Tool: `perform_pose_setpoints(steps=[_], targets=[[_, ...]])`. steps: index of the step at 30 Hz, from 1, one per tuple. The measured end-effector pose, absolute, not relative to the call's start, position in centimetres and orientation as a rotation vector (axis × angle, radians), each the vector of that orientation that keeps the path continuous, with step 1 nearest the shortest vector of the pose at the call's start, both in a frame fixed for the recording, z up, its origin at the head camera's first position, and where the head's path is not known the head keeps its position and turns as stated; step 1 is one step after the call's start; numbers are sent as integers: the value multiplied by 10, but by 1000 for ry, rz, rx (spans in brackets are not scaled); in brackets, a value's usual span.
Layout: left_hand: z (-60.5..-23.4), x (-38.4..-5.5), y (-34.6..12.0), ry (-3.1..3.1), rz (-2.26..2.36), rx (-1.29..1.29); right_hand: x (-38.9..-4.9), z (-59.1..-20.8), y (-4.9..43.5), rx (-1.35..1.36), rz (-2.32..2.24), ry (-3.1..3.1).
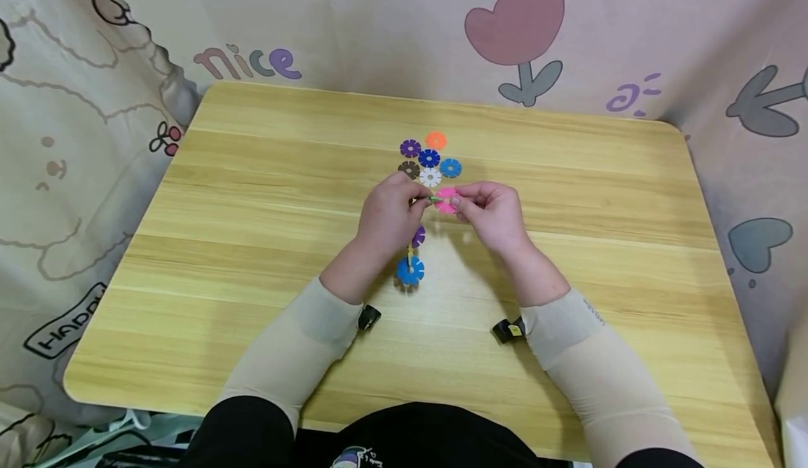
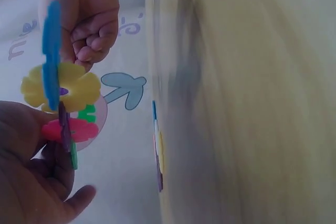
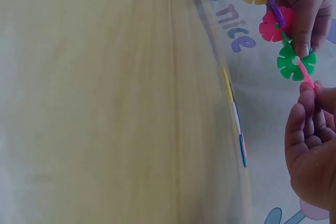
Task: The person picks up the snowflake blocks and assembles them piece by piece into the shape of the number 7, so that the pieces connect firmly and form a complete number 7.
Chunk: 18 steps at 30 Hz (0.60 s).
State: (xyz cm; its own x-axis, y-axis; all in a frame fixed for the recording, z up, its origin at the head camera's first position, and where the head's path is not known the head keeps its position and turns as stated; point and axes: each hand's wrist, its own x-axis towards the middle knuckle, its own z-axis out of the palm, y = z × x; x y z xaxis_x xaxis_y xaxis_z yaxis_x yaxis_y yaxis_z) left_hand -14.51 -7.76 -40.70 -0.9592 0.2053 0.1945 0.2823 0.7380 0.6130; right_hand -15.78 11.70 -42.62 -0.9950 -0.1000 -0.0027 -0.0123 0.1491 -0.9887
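Observation:
My left hand (image 1: 393, 210) pinches a green snowflake disc (image 3: 288, 66) between thumb and fingers. This disc belongs to a chain of notched plastic discs hanging toward me. Along the chain are a pink disc (image 2: 79, 131), a purple disc (image 2: 64, 124), a yellow disc (image 2: 84, 85) and, at its near end, a blue disc (image 1: 410, 271). Opposite, my right hand (image 1: 495, 215) pinches another pink disc (image 1: 447, 193) by its edge. The pink disc meets the green one edge-on at the slots; how deep it sits cannot be told.
Several loose discs lie flat beyond my hands: orange (image 1: 435, 139), purple (image 1: 410, 148), dark blue (image 1: 429, 158), light blue (image 1: 451, 168), white (image 1: 431, 177) and brownish (image 1: 409, 169). They rest on a wooden table (image 1: 252, 243); a patterned curtain (image 1: 353, 26) hangs behind it.

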Motion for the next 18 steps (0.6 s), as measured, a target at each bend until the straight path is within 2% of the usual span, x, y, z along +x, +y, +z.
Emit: perform_pose_setpoints(steps=[11,18], targets=[[-409,-147,-82,-2874,-891,-402,-168,-433,115,-188,-1949,2388],[-409,-147,-86,-2933,-877,-355,-195,-437,126,-237,-1567,2740]])
